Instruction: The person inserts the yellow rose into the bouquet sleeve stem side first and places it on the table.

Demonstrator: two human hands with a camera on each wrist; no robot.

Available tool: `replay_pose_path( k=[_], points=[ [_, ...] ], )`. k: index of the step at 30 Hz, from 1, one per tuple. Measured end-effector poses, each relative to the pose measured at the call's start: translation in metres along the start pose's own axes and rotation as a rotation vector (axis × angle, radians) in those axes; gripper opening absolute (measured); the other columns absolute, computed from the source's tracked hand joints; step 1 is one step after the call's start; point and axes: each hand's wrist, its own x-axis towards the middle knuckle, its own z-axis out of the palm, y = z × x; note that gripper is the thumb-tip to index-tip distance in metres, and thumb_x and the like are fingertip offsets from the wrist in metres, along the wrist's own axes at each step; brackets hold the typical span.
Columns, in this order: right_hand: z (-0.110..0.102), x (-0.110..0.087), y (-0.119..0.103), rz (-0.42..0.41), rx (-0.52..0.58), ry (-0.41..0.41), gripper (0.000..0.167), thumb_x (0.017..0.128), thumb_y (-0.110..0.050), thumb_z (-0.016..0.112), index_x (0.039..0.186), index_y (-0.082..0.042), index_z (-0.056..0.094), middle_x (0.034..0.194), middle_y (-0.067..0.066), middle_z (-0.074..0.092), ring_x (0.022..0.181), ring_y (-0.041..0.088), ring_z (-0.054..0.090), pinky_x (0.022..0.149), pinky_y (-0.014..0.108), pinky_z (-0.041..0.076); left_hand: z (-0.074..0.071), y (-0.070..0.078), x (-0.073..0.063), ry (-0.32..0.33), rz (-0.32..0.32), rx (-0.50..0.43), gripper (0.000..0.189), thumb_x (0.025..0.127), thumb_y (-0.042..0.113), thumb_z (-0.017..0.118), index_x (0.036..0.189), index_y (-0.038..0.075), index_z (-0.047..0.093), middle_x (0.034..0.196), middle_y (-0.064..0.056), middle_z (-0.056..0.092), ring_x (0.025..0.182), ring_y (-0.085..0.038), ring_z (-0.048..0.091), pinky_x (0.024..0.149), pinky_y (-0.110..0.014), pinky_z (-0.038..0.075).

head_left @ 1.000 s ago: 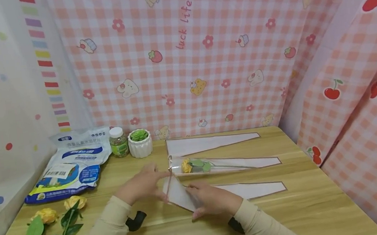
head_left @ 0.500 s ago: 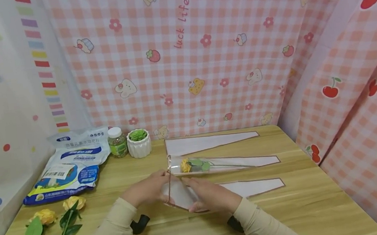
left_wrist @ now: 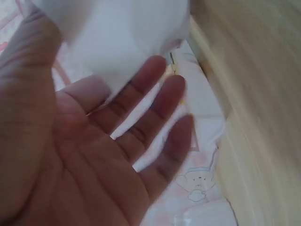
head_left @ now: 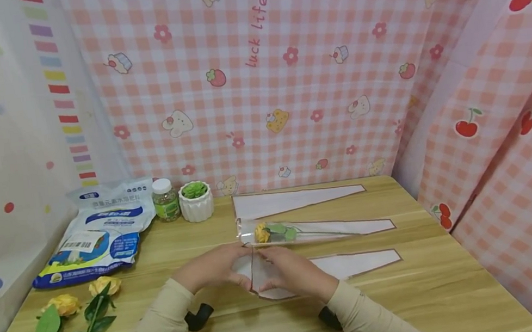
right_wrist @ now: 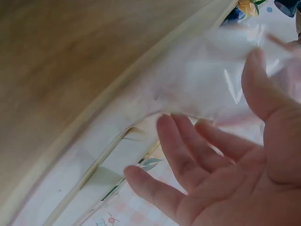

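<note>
A white flower sleeve with a brown edge [head_left: 264, 274] lies at the front of the table, its wide end between both hands and its narrow tail pointing right. My left hand [head_left: 215, 269] grips the wide end, thumb at the near edge and fingers at the far edge. In the left wrist view, the sleeve's pale film [left_wrist: 127, 37] sits between thumb and index finger; the other fingers are spread. My right hand [head_left: 300, 276] spans the same sleeve just right of the left hand. Its thumb and fingers hold opposite edges of the film [right_wrist: 197, 70].
Behind the hands lies a sleeve with a yellow rose [head_left: 262, 233] in it, and beyond it another flat sleeve [head_left: 294, 201]. Two loose yellow roses [head_left: 62, 306] lie at left. A fertilizer bag [head_left: 101, 234], a jar [head_left: 166, 202] and a potted succulent [head_left: 196, 201] stand at the back left.
My left hand has shifted right, closer to the right hand, and the sleeve's wide end has bowed upward between them. The right hand has moved little.
</note>
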Motion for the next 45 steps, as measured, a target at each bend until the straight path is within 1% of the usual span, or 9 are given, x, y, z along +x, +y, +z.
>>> replay_pose_path(
  k=[9, 11, 16, 20, 26, 31, 36, 41, 45],
  points=[
    [0.001, 0.002, 0.001, -0.014, -0.055, 0.256, 0.021, 0.09, -0.023, 0.078, 0.105, -0.01, 0.078, 0.099, 0.002, 0.076, 0.086, 0.011, 0.068, 0.073, 0.025, 0.056, -0.001, 0.002, -0.001, 0.042, 0.002, -0.098, 0.065, 0.084, 0.038, 0.081, 0.133, 0.001, 0.059, 0.129, -0.014, 0.062, 0.118, -0.027, 0.058, 0.099, -0.046, 0.048],
    [0.0, 0.001, 0.0, -0.031, -0.065, 0.281, 0.022, 0.091, -0.022, 0.077, 0.109, -0.01, 0.078, 0.102, 0.001, 0.076, 0.088, 0.01, 0.068, 0.074, 0.024, 0.056, -0.001, 0.0, -0.001, 0.049, -0.001, -0.1, 0.061, 0.087, 0.036, 0.08, 0.134, 0.003, 0.06, 0.13, -0.012, 0.062, 0.118, -0.026, 0.058, 0.1, -0.046, 0.048],
    [-0.007, 0.0, 0.003, -0.077, -0.023, 0.186, 0.068, 0.086, -0.027, 0.082, 0.143, -0.006, 0.054, 0.137, 0.01, 0.063, 0.12, 0.025, 0.062, 0.097, 0.046, 0.053, -0.006, -0.008, -0.002, 0.127, -0.015, -0.141, 0.05, 0.095, 0.026, 0.074, 0.137, 0.005, 0.058, 0.13, -0.01, 0.063, 0.115, -0.024, 0.06, 0.1, -0.045, 0.049],
    [-0.014, -0.003, 0.014, -0.021, -0.001, 0.001, 0.117, 0.073, -0.036, 0.089, 0.161, -0.008, 0.018, 0.163, 0.014, 0.032, 0.145, 0.035, 0.037, 0.108, 0.077, 0.024, -0.014, -0.012, -0.006, 0.178, 0.004, -0.222, 0.054, 0.094, 0.02, 0.074, 0.141, 0.003, 0.054, 0.131, -0.015, 0.061, 0.108, -0.025, 0.061, 0.092, -0.043, 0.053],
    [-0.019, -0.006, 0.028, 0.039, -0.093, -0.103, 0.137, 0.064, -0.046, 0.094, 0.163, -0.013, 0.005, 0.165, 0.013, 0.026, 0.149, 0.035, 0.029, 0.105, 0.084, -0.003, -0.021, -0.015, -0.009, 0.214, 0.009, -0.224, 0.047, 0.092, 0.023, 0.075, 0.134, 0.007, 0.063, 0.136, -0.015, 0.061, 0.126, -0.032, 0.055, 0.103, -0.052, 0.045],
    [-0.018, -0.005, 0.03, 0.053, -0.123, -0.095, 0.124, 0.07, -0.039, 0.094, 0.163, -0.016, 0.014, 0.159, 0.012, 0.039, 0.144, 0.035, 0.038, 0.106, 0.084, 0.0, -0.021, -0.022, -0.011, 0.221, 0.001, -0.212, 0.032, 0.093, 0.028, 0.075, 0.12, 0.012, 0.072, 0.125, -0.006, 0.067, 0.119, -0.028, 0.059, 0.1, -0.049, 0.047],
    [-0.017, -0.005, 0.024, 0.056, -0.118, -0.03, 0.104, 0.081, -0.036, 0.087, 0.16, -0.012, 0.023, 0.155, 0.014, 0.044, 0.142, 0.035, 0.041, 0.11, 0.079, 0.014, -0.018, -0.027, -0.012, 0.18, -0.009, -0.134, 0.025, 0.091, 0.032, 0.077, 0.11, 0.015, 0.077, 0.129, -0.013, 0.066, 0.121, -0.036, 0.057, 0.104, -0.056, 0.043],
    [-0.016, -0.004, 0.021, -0.008, -0.068, -0.019, 0.103, 0.08, -0.039, 0.087, 0.158, -0.005, 0.027, 0.156, 0.018, 0.041, 0.142, 0.034, 0.041, 0.11, 0.067, 0.033, -0.014, -0.032, -0.012, 0.127, -0.016, -0.107, 0.034, 0.092, 0.035, 0.075, 0.117, 0.012, 0.075, 0.133, -0.016, 0.065, 0.127, -0.04, 0.055, 0.108, -0.059, 0.04],
    [-0.015, -0.003, 0.024, -0.072, 0.009, -0.026, 0.105, 0.076, -0.04, 0.087, 0.159, -0.01, 0.029, 0.152, 0.018, 0.043, 0.138, 0.035, 0.043, 0.11, 0.058, 0.039, -0.014, -0.034, -0.011, 0.165, -0.029, -0.169, 0.037, 0.093, 0.035, 0.074, 0.12, 0.01, 0.074, 0.13, -0.014, 0.067, 0.123, -0.036, 0.059, 0.106, -0.056, 0.044]
  ],
)
